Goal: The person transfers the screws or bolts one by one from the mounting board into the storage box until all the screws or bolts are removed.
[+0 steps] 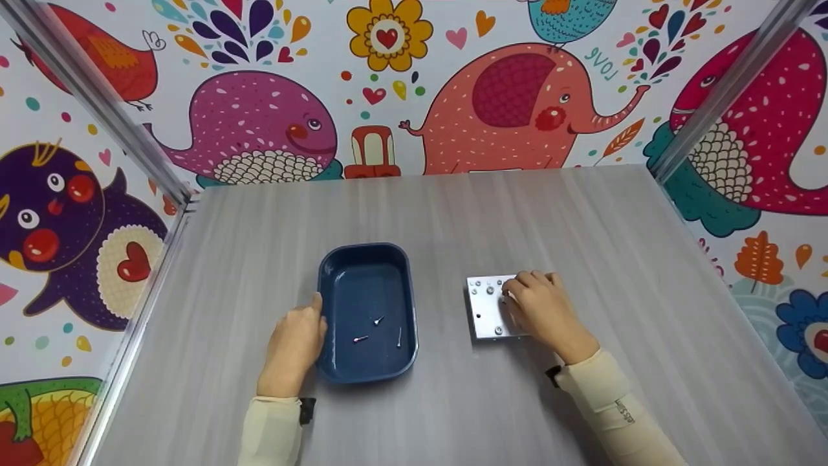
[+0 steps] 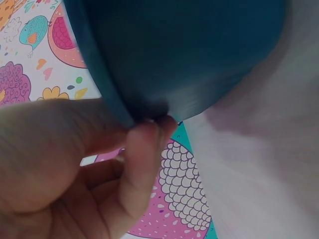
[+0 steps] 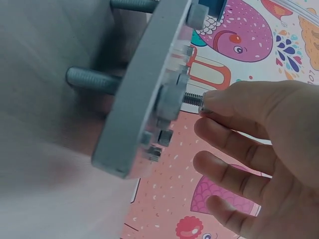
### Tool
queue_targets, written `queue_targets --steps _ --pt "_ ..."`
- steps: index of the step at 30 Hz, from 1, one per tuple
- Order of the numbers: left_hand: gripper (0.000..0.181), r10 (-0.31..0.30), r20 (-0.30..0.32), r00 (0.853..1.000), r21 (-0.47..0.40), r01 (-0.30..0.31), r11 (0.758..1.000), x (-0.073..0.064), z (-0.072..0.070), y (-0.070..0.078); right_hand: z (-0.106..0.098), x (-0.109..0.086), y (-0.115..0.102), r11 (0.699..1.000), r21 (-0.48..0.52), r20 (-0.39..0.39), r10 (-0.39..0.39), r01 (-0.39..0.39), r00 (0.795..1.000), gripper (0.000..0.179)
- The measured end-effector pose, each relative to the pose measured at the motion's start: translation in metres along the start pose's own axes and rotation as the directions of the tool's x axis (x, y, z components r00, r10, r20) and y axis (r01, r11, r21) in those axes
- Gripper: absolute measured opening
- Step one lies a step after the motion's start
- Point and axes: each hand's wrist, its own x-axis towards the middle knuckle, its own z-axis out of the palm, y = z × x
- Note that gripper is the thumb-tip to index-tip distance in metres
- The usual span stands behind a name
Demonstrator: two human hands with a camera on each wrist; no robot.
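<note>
My left hand (image 1: 294, 346) holds the left side wall of a deep blue tray (image 1: 362, 291); in the left wrist view, thumb and fingertips pinch its rim. Three small screws (image 1: 360, 339) lie on the tray's floor. To the right, a square silver metal plate (image 1: 486, 317) carries several bolts and screw heads on top. My right hand (image 1: 543, 314) is over the plate's right part, hiding some of it. Thumb and index finger pinch the head of a threaded screw (image 3: 193, 98), its tip at a bolt-like fitting on the plate. The other fingers are loosely bent.
Threaded posts (image 3: 92, 79) under the plate hold it above the grey wood-grain table (image 1: 440, 213). Metal frame rails (image 1: 724, 97) and printed cartoon panels (image 1: 381, 90) bound the table at the back and sides.
</note>
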Motion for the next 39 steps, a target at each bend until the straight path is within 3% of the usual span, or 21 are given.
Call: queue_targets --steps 9,13,23,31,39 --pt "0.044 -0.030 0.015 0.999 -0.016 0.031 0.999 0.000 -0.001 -0.001 -0.004 0.020 -0.009 0.999 0.043 -0.030 -0.027 0.029 0.999 0.013" --pt "0.044 -0.040 0.023 0.999 -0.025 0.041 0.999 0.000 -0.001 -0.002 -0.004 0.035 -0.017 0.996 0.062 -0.051 -0.057 0.061 0.997 0.011" --pt "0.043 -0.034 0.012 0.999 -0.023 0.034 0.999 0.001 -0.002 -0.001 -0.004 0.079 -0.041 0.992 0.092 -0.013 -0.086 0.087 0.996 0.008" --pt "0.044 -0.040 0.020 0.999 -0.046 0.040 0.998 0.003 0.000 0.001 0.001 0.114 -0.066 0.984 0.098 -0.050 -0.143 0.147 0.988 0.006" --pt "0.044 -0.051 0.031 0.998 -0.037 0.052 0.998 0.002 0.000 0.000 0.002 0.155 -0.104 0.982 0.123 0.034 -0.152 0.147 0.988 0.012"
